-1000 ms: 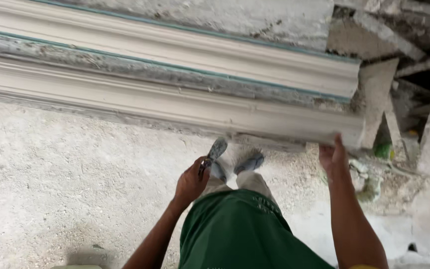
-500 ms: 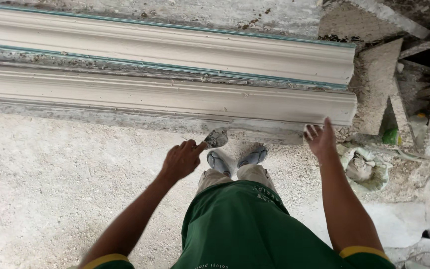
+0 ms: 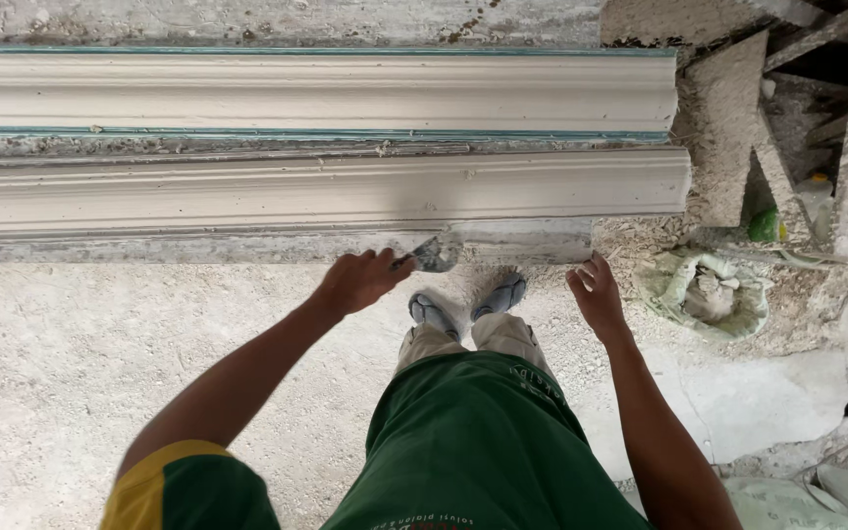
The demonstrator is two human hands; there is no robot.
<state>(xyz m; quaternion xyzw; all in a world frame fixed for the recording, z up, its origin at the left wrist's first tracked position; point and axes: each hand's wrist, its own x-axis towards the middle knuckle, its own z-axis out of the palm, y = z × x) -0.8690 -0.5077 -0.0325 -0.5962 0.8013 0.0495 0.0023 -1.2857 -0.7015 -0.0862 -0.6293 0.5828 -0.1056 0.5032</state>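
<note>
Left hand [image 3: 357, 282] pinches the trowel [image 3: 434, 254] at twelve o'clock; right hand [image 3: 596, 294] spread, empty; best held flat along the plaster cornice moulding [image 3: 326, 191].

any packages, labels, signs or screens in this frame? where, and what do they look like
No signs or screens.
Open sack: on the ground right of the right hand, crumpled, pale green, rim rolled down, grey lumps inside.
Flat sack: bottom right corner, pale grey-green, lying down, partly cut off.
Green container: among rubble on the right, small, bright green; kind unclear.
</note>
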